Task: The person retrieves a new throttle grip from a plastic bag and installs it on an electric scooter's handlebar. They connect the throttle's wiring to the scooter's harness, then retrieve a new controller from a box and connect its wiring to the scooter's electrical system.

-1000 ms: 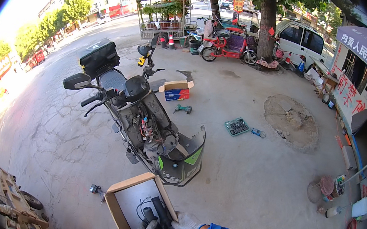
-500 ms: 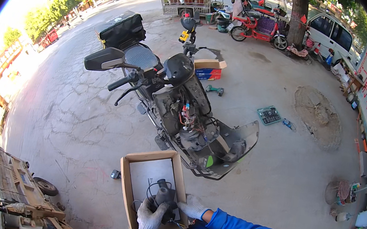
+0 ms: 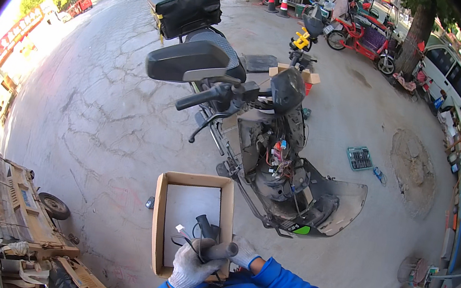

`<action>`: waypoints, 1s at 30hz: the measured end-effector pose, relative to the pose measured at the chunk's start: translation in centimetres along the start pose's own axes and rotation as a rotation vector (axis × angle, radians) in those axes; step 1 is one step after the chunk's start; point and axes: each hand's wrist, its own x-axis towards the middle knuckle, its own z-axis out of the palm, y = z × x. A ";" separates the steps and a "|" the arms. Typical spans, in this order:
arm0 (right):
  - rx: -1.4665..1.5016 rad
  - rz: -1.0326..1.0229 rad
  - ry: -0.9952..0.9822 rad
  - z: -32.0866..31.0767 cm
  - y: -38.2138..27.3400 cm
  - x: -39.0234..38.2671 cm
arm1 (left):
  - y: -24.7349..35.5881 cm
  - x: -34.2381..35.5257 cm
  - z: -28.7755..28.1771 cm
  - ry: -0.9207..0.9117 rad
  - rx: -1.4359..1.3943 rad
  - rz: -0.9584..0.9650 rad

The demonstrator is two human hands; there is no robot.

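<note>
An open cardboard box [image 3: 159, 221] with a pale lining is low in the view, just in front of my chest. Over its near end I hold a handlebar grip assembly [image 3: 215, 249]: a grey rubber grip with a black switch housing and thin wires ending in a white plug. My left hand [image 3: 189, 267], in a grey work glove, is wrapped around the grip. My right hand [image 3: 242, 256], also gloved, holds the grip's right end and is partly hidden behind it. Both sleeves are blue. A stripped black electric scooter [image 3: 276, 150] stands right beyond the box.
A green socket tray [image 3: 360, 158] lies on the concrete to the scooter's right. A small cardboard box [image 3: 294, 74] sits behind the scooter. A wooden cart [image 3: 20, 214] and a wheel [image 3: 54, 206] stand at the left. A red tricycle [image 3: 363, 36] and a white car [image 3: 452, 72] are parked far right.
The view has moved closer to the scooter. My hands have lifted the grip assembly up from inside the box, and my left hand now wraps fully around it.
</note>
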 end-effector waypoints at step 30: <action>0.491 0.845 0.448 13.7 -9.0 13.9 | -19.1 23.4 -15.6 -0.569 -0.114 0.277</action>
